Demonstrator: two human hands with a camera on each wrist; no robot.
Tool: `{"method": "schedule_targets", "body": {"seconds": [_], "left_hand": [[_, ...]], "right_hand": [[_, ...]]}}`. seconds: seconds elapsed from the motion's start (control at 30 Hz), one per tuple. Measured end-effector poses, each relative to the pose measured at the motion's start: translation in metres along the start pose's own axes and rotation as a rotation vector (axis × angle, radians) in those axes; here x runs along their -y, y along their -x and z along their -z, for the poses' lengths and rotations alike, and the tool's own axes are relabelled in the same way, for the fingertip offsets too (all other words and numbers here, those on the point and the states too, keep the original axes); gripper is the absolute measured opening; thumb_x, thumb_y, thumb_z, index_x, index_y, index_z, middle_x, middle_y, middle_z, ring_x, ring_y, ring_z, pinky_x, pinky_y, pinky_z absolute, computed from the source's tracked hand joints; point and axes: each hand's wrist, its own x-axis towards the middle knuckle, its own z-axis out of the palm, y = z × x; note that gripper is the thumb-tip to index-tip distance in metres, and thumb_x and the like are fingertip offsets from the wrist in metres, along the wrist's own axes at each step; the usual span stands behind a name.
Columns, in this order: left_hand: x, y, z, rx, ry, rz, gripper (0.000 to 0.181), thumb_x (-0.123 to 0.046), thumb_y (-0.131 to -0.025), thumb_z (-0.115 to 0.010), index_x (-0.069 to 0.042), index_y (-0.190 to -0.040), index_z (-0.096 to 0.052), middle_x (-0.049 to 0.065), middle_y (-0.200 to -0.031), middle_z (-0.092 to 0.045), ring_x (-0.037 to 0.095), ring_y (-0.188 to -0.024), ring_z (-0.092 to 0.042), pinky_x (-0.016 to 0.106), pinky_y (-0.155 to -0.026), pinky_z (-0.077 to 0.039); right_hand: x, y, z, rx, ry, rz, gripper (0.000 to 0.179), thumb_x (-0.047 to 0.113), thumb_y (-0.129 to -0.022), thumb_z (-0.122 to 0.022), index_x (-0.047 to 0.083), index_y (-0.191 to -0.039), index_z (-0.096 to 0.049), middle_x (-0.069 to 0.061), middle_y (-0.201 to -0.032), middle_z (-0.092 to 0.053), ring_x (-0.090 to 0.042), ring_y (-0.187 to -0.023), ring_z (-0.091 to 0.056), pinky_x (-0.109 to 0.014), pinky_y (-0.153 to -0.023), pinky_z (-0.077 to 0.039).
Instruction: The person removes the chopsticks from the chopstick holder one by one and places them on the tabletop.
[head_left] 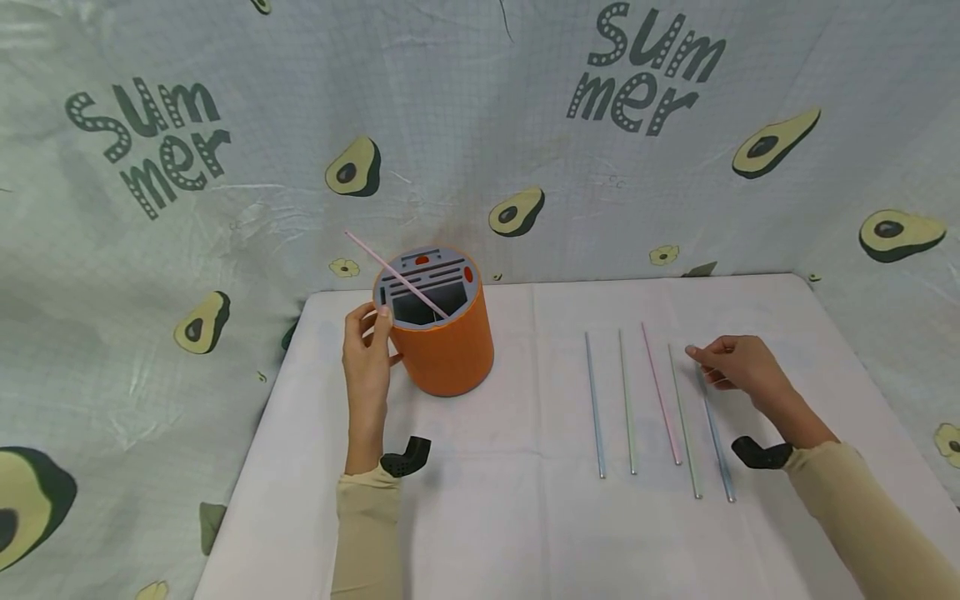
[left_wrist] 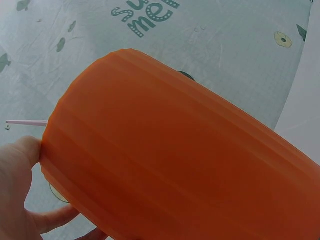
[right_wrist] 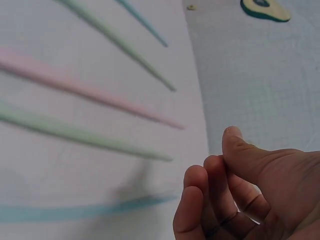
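My left hand (head_left: 366, 354) grips the upper left side of an orange round holder (head_left: 450, 358), thumb at its rim. In the left wrist view the holder's orange wall (left_wrist: 165, 145) hides part of the fingers. Its grey top has slots and a large dark opening, where a thin pink stick (head_left: 393, 271) leans to the left. At the right, my right hand (head_left: 738, 367) hovers by the far end of the rightmost blue stick (head_left: 717, 442). In the right wrist view its fingers are loosely bent beside that blue stick (right_wrist: 100, 211), with nothing seen held.
More thin sticks lie roughly side by side on the white table (head_left: 487, 517): a blue one (head_left: 595, 408), a green one (head_left: 627, 404), a pink one (head_left: 662, 396) and another green one (head_left: 684, 425). A grey avocado-print cloth (head_left: 435, 108) hangs behind the table's far edge.
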Motion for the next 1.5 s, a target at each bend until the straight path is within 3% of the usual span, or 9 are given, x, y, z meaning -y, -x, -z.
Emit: {"method": "schedule_targets", "body": {"seconds": [0.17,0.5,0.97,1.3,1.5], "left_hand": [[0.0,0.0,-0.001,0.0,0.009,0.006,0.058,-0.057,-0.103,-0.054,-0.021,-0.149,-0.049,0.005,-0.148,-0.054,0.019,-0.119,-0.052,0.044,-0.091,-0.059],[0.0,-0.001,-0.002,0.002,0.002,-0.003,0.059,-0.057,-0.103,-0.055,-0.021,-0.149,-0.049,0.006,-0.148,-0.055,0.019,-0.119,-0.053,0.039,-0.087,-0.059],[-0.001,-0.002,-0.003,0.003,-0.003,-0.019,0.061,-0.058,-0.102,-0.055,-0.019,-0.149,-0.049,0.007,-0.148,-0.054,0.02,-0.118,-0.053,0.043,-0.088,-0.058],[-0.001,-0.001,-0.001,-0.004,0.003,-0.012,0.06,-0.058,-0.103,-0.055,-0.019,-0.149,-0.049,0.007,-0.148,-0.054,0.019,-0.118,-0.053,0.046,-0.089,-0.058],[0.001,-0.001,-0.001,-0.007,-0.007,-0.004,0.062,-0.059,-0.103,-0.054,-0.019,-0.149,-0.048,0.007,-0.149,-0.054,0.02,-0.12,-0.054,0.04,-0.085,-0.059]], "right_hand": [[0.026,-0.001,-0.005,-0.004,-0.038,0.064,0.06,0.052,-0.1,-0.064,-0.007,-0.115,-0.065,0.0,-0.084,-0.07,-0.009,-0.074,-0.064,-0.024,-0.068,-0.059],[0.087,-0.005,-0.025,0.016,-0.088,0.187,0.054,0.049,-0.1,-0.066,-0.001,-0.119,-0.067,-0.006,-0.098,-0.073,-0.014,-0.08,-0.067,-0.023,-0.072,-0.059],[0.177,0.003,-0.056,0.083,-0.177,0.342,0.036,0.04,-0.101,-0.069,0.005,-0.112,-0.071,-0.009,-0.102,-0.072,-0.022,-0.086,-0.07,-0.028,-0.075,-0.062],[0.229,0.004,-0.08,0.126,-0.21,0.478,0.031,0.034,-0.1,-0.072,0.007,-0.115,-0.071,-0.013,-0.109,-0.073,-0.026,-0.091,-0.073,-0.033,-0.08,-0.063],[0.251,0.006,-0.095,0.167,-0.279,0.59,0.027,0.028,-0.1,-0.072,0.008,-0.119,-0.07,-0.014,-0.115,-0.073,-0.029,-0.097,-0.072,-0.033,-0.085,-0.062]]}}
